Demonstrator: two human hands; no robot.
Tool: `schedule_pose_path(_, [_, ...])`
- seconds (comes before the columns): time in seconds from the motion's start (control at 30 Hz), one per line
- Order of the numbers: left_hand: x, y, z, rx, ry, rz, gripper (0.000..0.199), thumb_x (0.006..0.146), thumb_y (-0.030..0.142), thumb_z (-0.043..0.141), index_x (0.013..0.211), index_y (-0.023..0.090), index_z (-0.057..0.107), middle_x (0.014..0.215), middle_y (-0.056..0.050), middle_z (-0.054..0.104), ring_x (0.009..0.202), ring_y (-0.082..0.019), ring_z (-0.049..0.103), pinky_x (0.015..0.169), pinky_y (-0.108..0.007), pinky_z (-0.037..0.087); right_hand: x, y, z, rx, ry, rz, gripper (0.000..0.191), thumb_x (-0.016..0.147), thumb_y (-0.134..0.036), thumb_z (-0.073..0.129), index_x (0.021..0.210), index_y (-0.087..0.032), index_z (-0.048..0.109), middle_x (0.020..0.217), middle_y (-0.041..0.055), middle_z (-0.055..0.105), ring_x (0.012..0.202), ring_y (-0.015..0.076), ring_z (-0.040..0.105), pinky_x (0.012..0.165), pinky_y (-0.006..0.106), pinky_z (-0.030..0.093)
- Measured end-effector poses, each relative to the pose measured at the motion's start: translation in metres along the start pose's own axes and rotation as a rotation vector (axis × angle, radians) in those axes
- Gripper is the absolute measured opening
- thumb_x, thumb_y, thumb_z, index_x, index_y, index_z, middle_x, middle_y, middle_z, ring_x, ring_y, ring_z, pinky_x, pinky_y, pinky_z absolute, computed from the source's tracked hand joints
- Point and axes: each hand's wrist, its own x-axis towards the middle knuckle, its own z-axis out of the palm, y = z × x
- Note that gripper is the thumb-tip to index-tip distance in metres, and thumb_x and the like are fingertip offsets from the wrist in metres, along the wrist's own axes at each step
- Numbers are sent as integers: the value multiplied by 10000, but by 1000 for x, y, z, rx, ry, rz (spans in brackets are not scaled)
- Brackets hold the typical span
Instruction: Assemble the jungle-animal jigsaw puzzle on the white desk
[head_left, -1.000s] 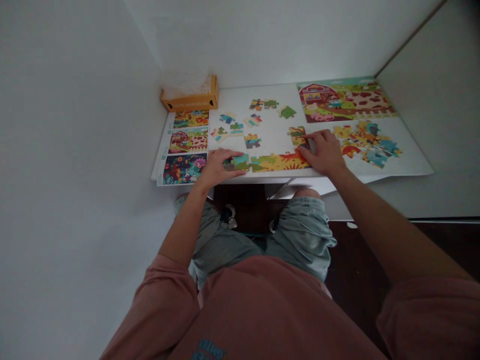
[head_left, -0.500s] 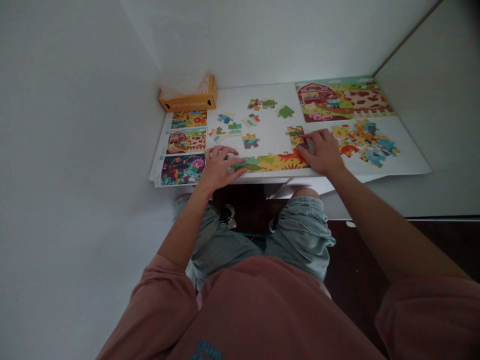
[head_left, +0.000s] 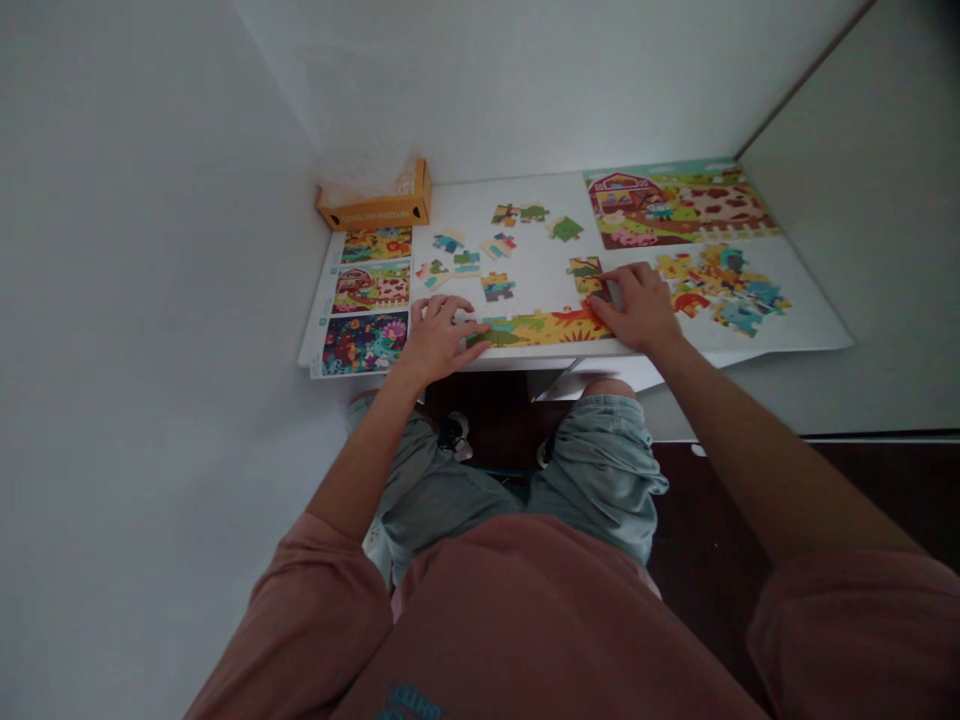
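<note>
A joined strip of jigsaw pieces, yellow, green and orange, lies along the table's front edge. My left hand rests at its left end, fingers spread, with thumb and forefinger touching the strip. At the right end, a short column of jigsaw pieces rises from the strip. My right hand has its thumb and fingertips on the pieces where column and strip meet; the fingers partly cover that corner. Loose pieces lie behind the strip, among them a yellow and grey piece and a green piece.
A heap of mixed pieces lies to the right, below a farm picture. At the left is a sheet with small printed pictures. An orange box with clear plastic stands behind it, near the wall.
The view has shifted slightly. Both hands stay at the two ends of the strip, and the pieces keep their arrangement.
</note>
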Motion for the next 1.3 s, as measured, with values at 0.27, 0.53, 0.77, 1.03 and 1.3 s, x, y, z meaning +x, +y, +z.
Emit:
schedule_pose_path(0.27, [-7, -25, -20, -53, 54, -172, 487, 588, 503, 500, 1026, 320, 390, 1066, -15, 363, 1006, -269, 270, 840, -429, 139, 1, 0, 0, 7, 10, 6, 371, 702, -402, 335, 1025, -230, 394, 1006, 66, 393, 929, 251, 346, 767, 417, 272])
schedule_pose_path(0.53, [-25, -49, -13, -60, 65, -314, 415, 556, 506, 520, 895, 277, 452, 1011, -27, 388, 964, -280, 306, 780, -430, 194, 0, -2, -2, 9, -20, 1, 358, 715, -419, 286, 1036, -287, 376, 1016, 62, 388, 937, 262, 332, 767, 427, 275])
schedule_pose_path(0.77, [-25, -43, -7, -174, 56, -380, 352, 611, 434, 512, 911, 286, 404, 828, -7, 488, 769, -220, 447, 717, -411, 252, 0, -1, 1, -14, -16, -3, 361, 708, -406, 305, 1029, -260, 382, 1012, 69, 392, 931, 260, 340, 749, 421, 278])
schedule_pose_path(1.03, [-28, -32, -13, -398, 131, -400, 152, 731, 294, 368, 872, 289, 425, 818, 22, 502, 683, -141, 482, 588, -277, 370, 0, -2, 0, -16, 20, -13, 349, 719, -425, 294, 1030, -293, 380, 1001, 59, 398, 927, 245, 345, 757, 405, 289])
schedule_pose_path(1.3, [-23, -15, -3, -385, 51, -411, 188, 714, 344, 393, 880, 292, 465, 801, 13, 517, 653, -153, 489, 588, -302, 372, -1, -3, -3, -4, 13, -6, 343, 716, -431, 298, 1028, -311, 374, 1005, 46, 399, 918, 250, 351, 749, 411, 295])
